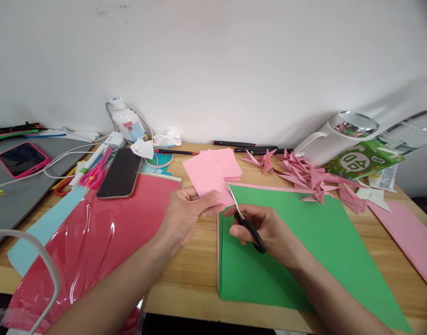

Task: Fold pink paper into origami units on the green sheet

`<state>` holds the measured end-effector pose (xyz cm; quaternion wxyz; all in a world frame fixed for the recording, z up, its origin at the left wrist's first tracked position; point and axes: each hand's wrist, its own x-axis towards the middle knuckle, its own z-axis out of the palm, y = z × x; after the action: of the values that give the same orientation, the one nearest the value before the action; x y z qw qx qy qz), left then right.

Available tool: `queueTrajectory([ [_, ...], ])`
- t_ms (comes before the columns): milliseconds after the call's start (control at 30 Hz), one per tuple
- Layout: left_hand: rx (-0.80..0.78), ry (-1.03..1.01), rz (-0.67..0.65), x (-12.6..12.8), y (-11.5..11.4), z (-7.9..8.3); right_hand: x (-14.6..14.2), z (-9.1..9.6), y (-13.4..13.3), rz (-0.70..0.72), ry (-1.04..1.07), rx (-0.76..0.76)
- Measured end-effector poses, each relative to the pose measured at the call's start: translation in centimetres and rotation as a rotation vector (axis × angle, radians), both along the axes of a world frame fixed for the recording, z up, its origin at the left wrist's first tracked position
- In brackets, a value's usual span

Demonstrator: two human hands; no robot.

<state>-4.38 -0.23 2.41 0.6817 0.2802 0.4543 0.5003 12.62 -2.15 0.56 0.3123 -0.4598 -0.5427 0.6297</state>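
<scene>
My left hand (185,215) pinches a pink paper sheet (208,176) by its near edge, holding it just above the wooden desk (192,260). My right hand (265,230) grips black-handled scissors (246,218), fingers through the loops. The blades point up and left and touch the pink sheet's lower right edge. A second pink piece (230,164) lies behind the held sheet. Under my right hand lies a large green paper sheet (304,242) stacked on pink sheets.
A red paper pack in plastic (95,242) lies at left, with a black phone (121,173) and pink scissors (96,173) beyond. Folded pink paper stars (304,174) sit at back right near a white jug (335,137). More pink sheets (409,235) lie far right. A laptop (21,181) is far left.
</scene>
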Motion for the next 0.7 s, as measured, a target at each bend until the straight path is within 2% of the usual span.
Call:
queueTrajectory([
  [500, -0.02, -0.001, -0.007, -0.03, -0.02, 0.18, -0.21, 0.54, -0.05, -0.031, 0.002, -0.105],
  [600, -0.018, -0.016, -0.024, 0.05, -0.06, 0.12, -0.3, 0.56, -0.01, -0.101, -0.007, -0.051],
  [700, -0.022, -0.011, -0.04, 0.24, -0.25, 0.11, -0.46, 0.65, 0.08, -0.23, 0.001, 0.088],
])
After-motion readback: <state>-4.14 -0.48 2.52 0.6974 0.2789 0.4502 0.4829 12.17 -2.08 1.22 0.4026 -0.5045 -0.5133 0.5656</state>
